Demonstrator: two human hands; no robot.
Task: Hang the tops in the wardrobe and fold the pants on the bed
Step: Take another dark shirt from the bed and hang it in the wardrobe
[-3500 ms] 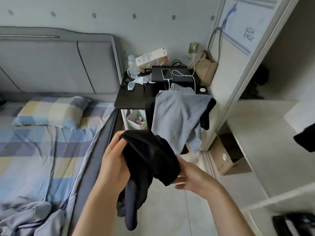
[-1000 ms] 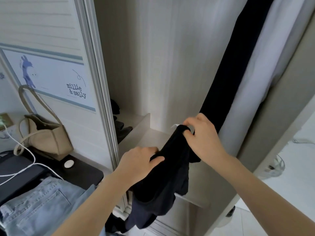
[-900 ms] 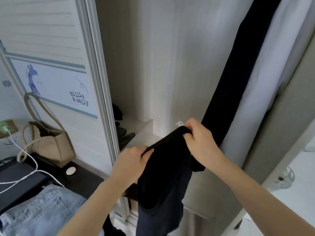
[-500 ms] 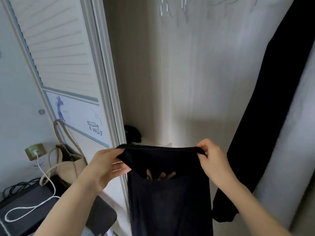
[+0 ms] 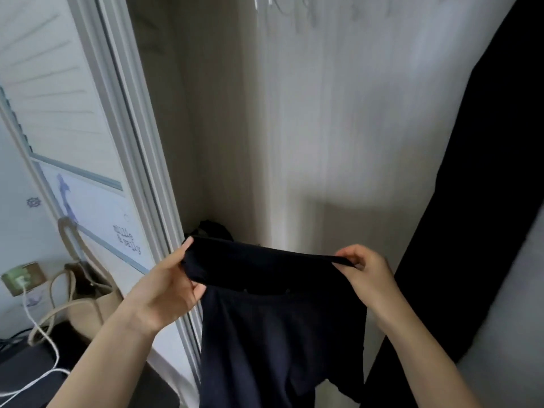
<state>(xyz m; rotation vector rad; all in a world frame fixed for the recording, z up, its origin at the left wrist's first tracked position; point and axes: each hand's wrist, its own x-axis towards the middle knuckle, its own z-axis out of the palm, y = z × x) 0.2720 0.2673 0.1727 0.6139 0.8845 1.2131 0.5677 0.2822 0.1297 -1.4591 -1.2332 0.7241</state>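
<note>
In front of the open wardrobe [image 5: 338, 128], the left hand [image 5: 164, 293] and right hand [image 5: 368, 275] each pinched an end of the black top [image 5: 273, 319], stretched between them.

Two bare hands (left hand [image 5: 160, 293], right hand [image 5: 368, 275]), one dark navy fabric top [image 5: 273, 319], one beige handbag [image 5: 85, 304], one white charging cable [image 5: 38, 334], one black hanging garment [image 5: 485, 201].

Wardrobe [image 5: 338, 113]: you face its open interior, pale panelled back wall.
Shelf corner: dark bundle [image 5: 213, 229] sits low at the back left.
Side table [image 5: 20, 366]: dark top, lower left; beige bag [image 5: 88, 307] and white cable [image 5: 41, 343] on it.
</note>
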